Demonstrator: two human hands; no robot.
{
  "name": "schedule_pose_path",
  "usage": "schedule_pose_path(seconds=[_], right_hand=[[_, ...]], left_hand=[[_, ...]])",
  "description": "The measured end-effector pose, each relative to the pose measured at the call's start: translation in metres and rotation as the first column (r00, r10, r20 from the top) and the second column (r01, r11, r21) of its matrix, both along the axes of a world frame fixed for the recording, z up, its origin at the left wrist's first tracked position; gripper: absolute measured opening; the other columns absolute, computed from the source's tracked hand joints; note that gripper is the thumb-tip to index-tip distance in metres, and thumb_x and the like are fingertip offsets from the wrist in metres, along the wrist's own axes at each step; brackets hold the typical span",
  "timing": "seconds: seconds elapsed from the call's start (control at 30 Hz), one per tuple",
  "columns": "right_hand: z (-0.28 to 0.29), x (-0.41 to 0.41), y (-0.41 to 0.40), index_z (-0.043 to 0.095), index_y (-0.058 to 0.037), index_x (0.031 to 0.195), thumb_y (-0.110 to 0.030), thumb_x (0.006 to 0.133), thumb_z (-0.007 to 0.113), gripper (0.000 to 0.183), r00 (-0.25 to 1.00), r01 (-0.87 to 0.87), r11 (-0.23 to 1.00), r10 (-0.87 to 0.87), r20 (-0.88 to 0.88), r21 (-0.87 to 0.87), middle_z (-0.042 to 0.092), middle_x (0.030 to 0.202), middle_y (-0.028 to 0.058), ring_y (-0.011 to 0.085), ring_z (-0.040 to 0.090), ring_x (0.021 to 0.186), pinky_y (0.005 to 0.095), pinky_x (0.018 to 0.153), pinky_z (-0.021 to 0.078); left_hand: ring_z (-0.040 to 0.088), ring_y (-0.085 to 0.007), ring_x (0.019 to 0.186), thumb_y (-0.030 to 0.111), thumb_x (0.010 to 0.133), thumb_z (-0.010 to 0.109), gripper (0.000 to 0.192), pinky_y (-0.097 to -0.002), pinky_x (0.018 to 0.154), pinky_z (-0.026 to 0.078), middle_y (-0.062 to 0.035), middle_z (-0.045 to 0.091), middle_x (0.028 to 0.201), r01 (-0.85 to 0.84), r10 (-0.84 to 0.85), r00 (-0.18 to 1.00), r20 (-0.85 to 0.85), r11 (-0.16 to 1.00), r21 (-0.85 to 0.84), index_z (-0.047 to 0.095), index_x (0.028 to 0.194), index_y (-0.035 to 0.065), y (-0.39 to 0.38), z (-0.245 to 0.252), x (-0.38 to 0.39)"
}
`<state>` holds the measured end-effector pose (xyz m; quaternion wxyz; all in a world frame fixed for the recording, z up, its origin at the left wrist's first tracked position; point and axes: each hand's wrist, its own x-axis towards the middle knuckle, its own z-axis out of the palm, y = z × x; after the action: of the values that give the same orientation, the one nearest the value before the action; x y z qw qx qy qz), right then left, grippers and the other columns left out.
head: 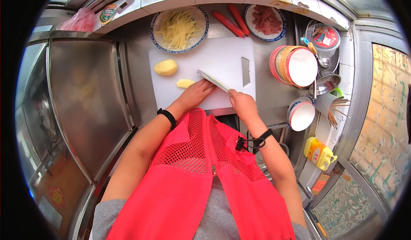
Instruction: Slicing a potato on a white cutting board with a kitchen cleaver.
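A kitchen knife (212,80) is in my right hand (243,105), its blade slanting up and left over the white cutting board (224,55). Against the near side of the blade lie the fingers of my left hand (196,93); whatever they press on is hidden beneath them. Just left of those fingertips lies a cut piece of peeled potato (185,83). A larger peeled potato (165,67) rests at the board's left side. Shredded potato (179,31) fills a blue-rimmed bowl (153,36) that overlaps the board's far left corner.
Two red packaged sausages (228,23) lie behind the board, beside a plate (283,31) of sliced raw meat (267,19). Stacked bowls (301,67) stand to the right, with smaller bowls (301,116) nearer me. A metal panel (85,105) borders the left.
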<state>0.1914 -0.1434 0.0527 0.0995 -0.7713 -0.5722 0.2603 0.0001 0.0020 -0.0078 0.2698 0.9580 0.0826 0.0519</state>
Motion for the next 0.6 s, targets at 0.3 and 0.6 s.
schedule_pose_path(seconds=[0.3, 0.6], right_hand=[[-0.009, -0.008, 0.024, 0.064, -0.0070, 0.104, -0.020, 0.092, 0.056, 0.019, 0.991, 0.079, 0.991, -0.066, -0.116, 0.109, 0.066, 0.072, 0.0174, 0.0370, 0.065, 0.066, 0.0477, 0.062, 0.0519], [-0.003, 0.001, 0.000, 0.063, -0.0069, 0.105, -0.019, 0.092, 0.057, 0.019, 1.000, -0.015, 1.000, 0.015, -0.015, 0.006, 0.066, 0.073, 0.0170, 0.0361, 0.066, 0.067, 0.0478, 0.062, 0.0519]], left_hand=[[0.049, -0.0340, 0.126, 0.008, 0.085, 0.051, 0.041, -0.0393, 0.103, 0.046, -0.0168, 0.050, 0.135, -0.016, 0.015, 1.000, 0.016, 0.998, 0.059, 0.055, 0.125, -0.0008, -0.003, -0.005, -0.002], [0.050, -0.0333, 0.125, 0.009, 0.085, 0.051, 0.042, -0.0385, 0.104, 0.045, -0.0166, 0.051, 0.136, 0.003, -0.003, 1.000, 0.020, 1.000, -0.003, 0.055, 0.126, -0.0013, 0.000, 0.000, -0.002]])
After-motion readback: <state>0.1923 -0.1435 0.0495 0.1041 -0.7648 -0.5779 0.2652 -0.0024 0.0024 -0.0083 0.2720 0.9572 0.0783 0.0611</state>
